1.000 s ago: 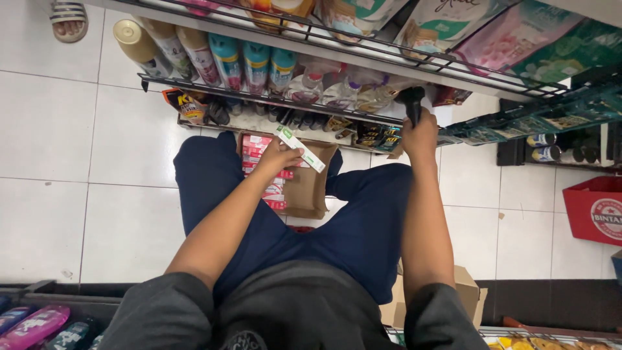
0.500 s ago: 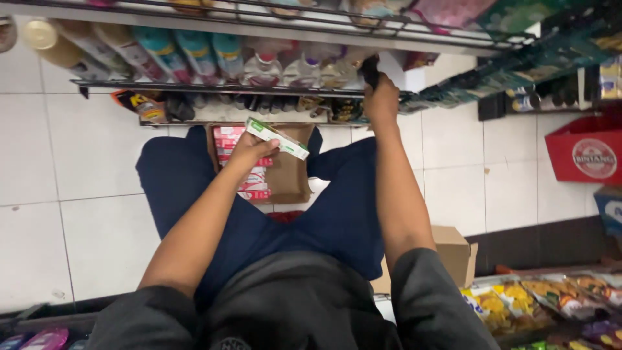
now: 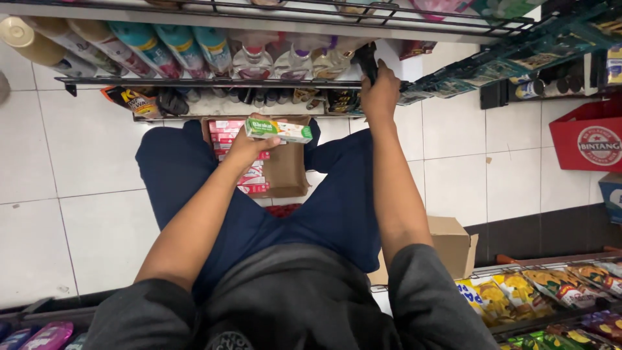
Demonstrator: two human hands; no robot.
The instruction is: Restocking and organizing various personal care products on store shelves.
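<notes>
My left hand (image 3: 249, 144) holds a small green and white carton (image 3: 278, 129) level, above an open brown cardboard box (image 3: 282, 168) that sits between my knees. Inside that box lie several red and white cartons (image 3: 236, 133) in a stack. My right hand (image 3: 379, 91) reaches up to the wire shelf (image 3: 214, 82) and is closed on a dark object (image 3: 367, 61) at its edge; what that object is I cannot tell. Bottles with teal caps (image 3: 175, 45) and clear bottles (image 3: 285, 58) lie on the shelf beside it.
White floor tiles (image 3: 71, 181) lie below. A second cardboard box (image 3: 453, 243) stands by my right leg. A red crate (image 3: 589, 139) sits at the right. Snack bags (image 3: 538, 288) fill a rack at lower right, and other shelves (image 3: 518, 55) stand at upper right.
My left hand has turned the green carton from a slant to level. The view has shifted left a little. My right hand stays on the dark object at the shelf.
</notes>
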